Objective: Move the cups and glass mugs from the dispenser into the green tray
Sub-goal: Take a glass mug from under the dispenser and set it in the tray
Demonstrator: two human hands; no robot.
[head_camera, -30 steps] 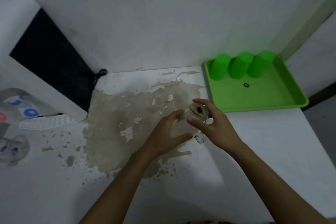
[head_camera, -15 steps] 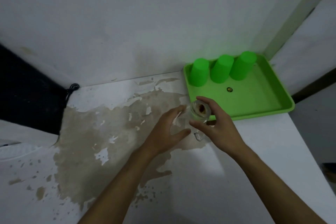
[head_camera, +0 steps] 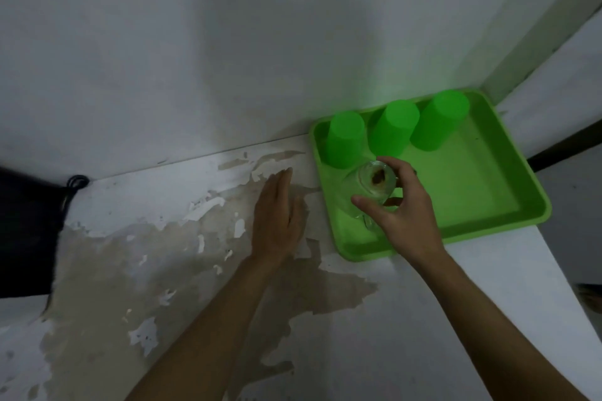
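Observation:
My right hand [head_camera: 404, 208] grips a clear glass mug [head_camera: 374, 181], upside down, over the left half of the green tray [head_camera: 495, 198]. Thumb and fingers curl round its base, and its handle shows below my thumb. Whether the mug touches the tray floor I cannot tell. Three green cups [head_camera: 394, 127] stand upside down in a row along the tray's far edge. My left hand [head_camera: 278, 215] is flat with straight fingers just left of the tray, over the worn table, holding nothing.
The white table [head_camera: 407, 319] has a large patch of peeled, brownish surface. A wall runs close behind the tray. A dark object [head_camera: 26, 231] with a black cable sits at the left edge. The table's right edge falls off beyond the tray.
My left hand has let go of the mug and opened flat beside the tray. My right hand has carried the mug rightward over the tray. The view has swung right.

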